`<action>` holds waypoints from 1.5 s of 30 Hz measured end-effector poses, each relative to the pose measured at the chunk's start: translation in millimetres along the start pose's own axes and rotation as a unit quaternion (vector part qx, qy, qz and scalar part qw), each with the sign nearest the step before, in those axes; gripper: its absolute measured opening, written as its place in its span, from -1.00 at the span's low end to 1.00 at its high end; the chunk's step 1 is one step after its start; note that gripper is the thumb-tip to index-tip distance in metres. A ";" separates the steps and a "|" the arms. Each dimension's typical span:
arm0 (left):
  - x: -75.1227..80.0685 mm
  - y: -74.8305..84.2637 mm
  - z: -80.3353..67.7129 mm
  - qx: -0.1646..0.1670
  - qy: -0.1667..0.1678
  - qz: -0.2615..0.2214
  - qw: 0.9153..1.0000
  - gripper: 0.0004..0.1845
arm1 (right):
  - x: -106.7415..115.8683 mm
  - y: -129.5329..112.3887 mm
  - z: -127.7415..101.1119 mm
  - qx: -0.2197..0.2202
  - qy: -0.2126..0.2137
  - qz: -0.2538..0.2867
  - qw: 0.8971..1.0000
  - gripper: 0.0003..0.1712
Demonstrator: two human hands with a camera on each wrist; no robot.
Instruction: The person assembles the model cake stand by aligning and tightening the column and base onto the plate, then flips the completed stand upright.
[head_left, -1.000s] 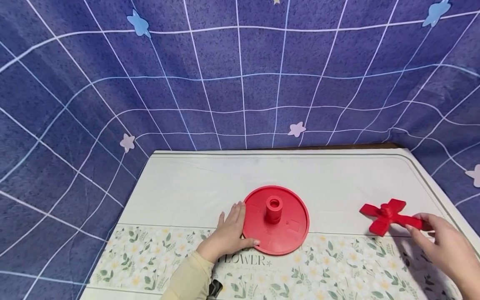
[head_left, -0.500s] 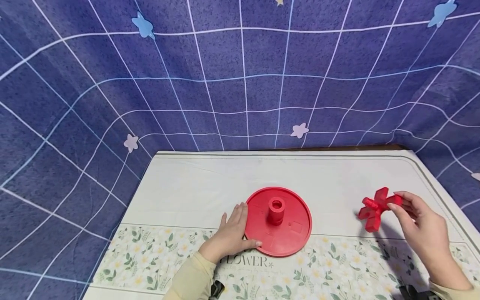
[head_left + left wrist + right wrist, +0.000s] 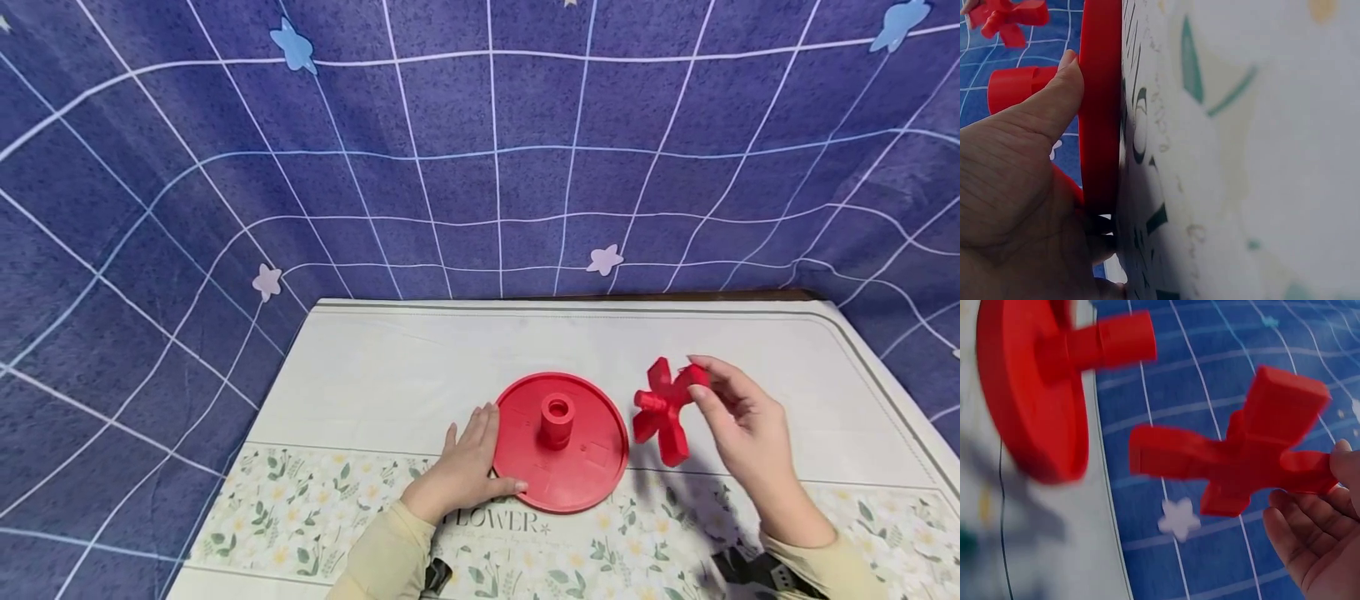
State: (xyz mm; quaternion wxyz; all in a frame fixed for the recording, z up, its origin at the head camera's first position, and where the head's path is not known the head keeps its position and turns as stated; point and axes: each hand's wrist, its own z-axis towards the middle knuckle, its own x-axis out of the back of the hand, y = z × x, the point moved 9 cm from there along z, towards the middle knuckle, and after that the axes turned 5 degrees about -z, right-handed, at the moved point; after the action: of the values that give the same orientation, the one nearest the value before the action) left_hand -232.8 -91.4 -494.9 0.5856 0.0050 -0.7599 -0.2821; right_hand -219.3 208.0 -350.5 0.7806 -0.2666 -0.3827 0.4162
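Head view: pinches the red cross-shaped piece (image 3: 663, 408) by one arm in the right-hand grip (image 3: 750, 425), raised over the tabletop (image 3: 420, 358) just right of the red disc (image 3: 581, 471); rests the left-hand grip (image 3: 465, 468), fingers straight, along the disc's left edge. Left wrist view: lays the thumb against the rim, near the hollow post (image 3: 1013, 90). Right wrist view: holds the piece apart from disc and post.

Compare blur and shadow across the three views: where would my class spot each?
Head view: mostly crisp, with a soft shadow on the tablecloth beside the right hand; right wrist view: the red disc is blurred, the red four-armed piece clearer; left wrist view: the tablecloth's print goes soft toward the right.
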 end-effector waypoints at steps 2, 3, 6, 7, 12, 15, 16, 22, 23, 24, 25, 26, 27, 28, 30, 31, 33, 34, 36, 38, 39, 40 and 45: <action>1.3 1.7 -0.1 0.000 0.000 -0.005 1.000 0.17 | -13.6 -7.5 0.5 0.023 -0.009 0.014 1.000 -0.54; 1.5 2.2 -0.1 0.000 -0.001 -0.005 1.000 0.17 | -20.0 -10.2 0.7 0.039 -0.012 0.020 0.999 -0.53; 1.5 2.8 -0.5 0.002 -0.004 -0.005 1.000 0.17 | -37.7 -27.5 3.5 0.086 -0.019 0.023 0.996 -0.50; 1.2 2.5 -0.4 0.004 -0.005 -0.003 1.000 0.17 | -43.5 -33.6 4.7 0.102 -0.023 0.019 0.994 -0.50; -0.3 -0.2 0.1 0.006 -0.003 0.004 1.000 0.18 | -72.9 -64.3 8.6 0.191 -0.052 -0.025 0.980 -0.52; -1.1 -0.9 0.0 0.005 -0.002 0.007 1.000 0.17 | -89.4 -80.2 5.8 0.256 -0.073 -0.065 0.962 -0.54; -1.2 -0.5 -0.2 0.004 -0.003 0.008 1.000 0.17 | -94.5 -84.2 3.8 0.276 -0.080 -0.081 0.954 -0.55; 1.4 3.4 -1.2 -0.003 -0.001 0.004 1.000 0.16 | -121.9 -98.6 -11.1 0.346 -0.128 -0.143 0.918 -0.52; 1.6 3.3 -1.0 -0.003 0.000 0.004 1.000 0.17 | -125.4 -99.8 -13.1 0.349 -0.134 -0.148 0.916 -0.50; 1.8 3.4 -1.2 -0.002 0.000 0.003 1.000 0.17 | -128.4 -101.0 -14.5 0.350 -0.138 -0.150 0.914 -0.47; 2.2 3.5 -1.2 -0.003 0.000 0.004 1.000 0.17 | -130.8 -102.2 -15.9 0.353 -0.139 -0.152 0.913 -0.46; 2.3 3.5 -1.4 -0.002 0.000 0.006 1.000 0.17 | -132.9 -103.4 -17.4 0.356 -0.139 -0.154 0.911 -0.45; 2.3 3.4 -1.5 -0.002 0.000 0.007 1.000 0.17 | -135.1 -104.3 -18.7 0.358 -0.139 -0.156 0.910 -0.45; 2.0 3.2 -1.4 -0.002 -0.001 0.008 1.000 0.17 | -137.0 -105.0 -19.9 0.359 -0.140 -0.162 0.909 -0.46; 1.1 2.4 -1.4 0.000 -0.004 0.007 1.000 0.16 | -141.4 -106.4 -23.1 0.362 -0.143 -0.173 0.905 -0.50; 0.6 2.0 -1.3 0.000 -0.006 0.007 1.000 0.17 | -144.0 -107.0 -25.2 0.366 -0.145 -0.180 0.901 -0.52; -0.3 1.2 -1.4 0.001 -0.009 0.004 1.000 0.16 | -149.6 -107.3 -29.2 0.373 -0.152 -0.196 0.894 -0.52; -1.0 1.1 -1.5 0.000 -0.011 0.004 1.000 0.16 | -152.0 -107.4 -31.0 0.375 -0.155 -0.201 0.891 -0.52; -1.1 1.2 -1.8 -0.004 -0.009 0.005 1.000 0.16 | -157.3 -107.0 -34.3 0.381 -0.166 -0.204 0.886 -0.51; -0.7 1.7 -2.1 -0.008 -0.007 0.006 1.000 0.15 | -162.6 -105.9 -37.0 0.385 -0.178 -0.209 0.881 -0.49; -0.7 2.0 -2.4 -0.010 -0.005 0.007 1.000 0.15 | -165.1 -104.9 -38.3 0.386 -0.185 -0.211 0.879 -0.49; -0.4 2.0 -2.5 -0.012 -0.003 0.007 1.000 0.15 | -167.5 -104.0 -39.4 0.385 -0.192 -0.213 0.877 -0.48; 0.0 2.2 -2.7 -0.014 -0.002 0.014 1.000 0.14 | -172.5 -99.9 -42.7 0.380 -0.209 -0.219 0.874 -0.48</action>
State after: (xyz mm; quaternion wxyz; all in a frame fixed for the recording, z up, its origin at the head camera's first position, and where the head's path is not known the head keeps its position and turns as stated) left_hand -229.7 -90.7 -493.5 0.5877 -0.0145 -0.7571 -0.2850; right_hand -202.0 5.4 -365.9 0.7946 0.2347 -0.3982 0.3937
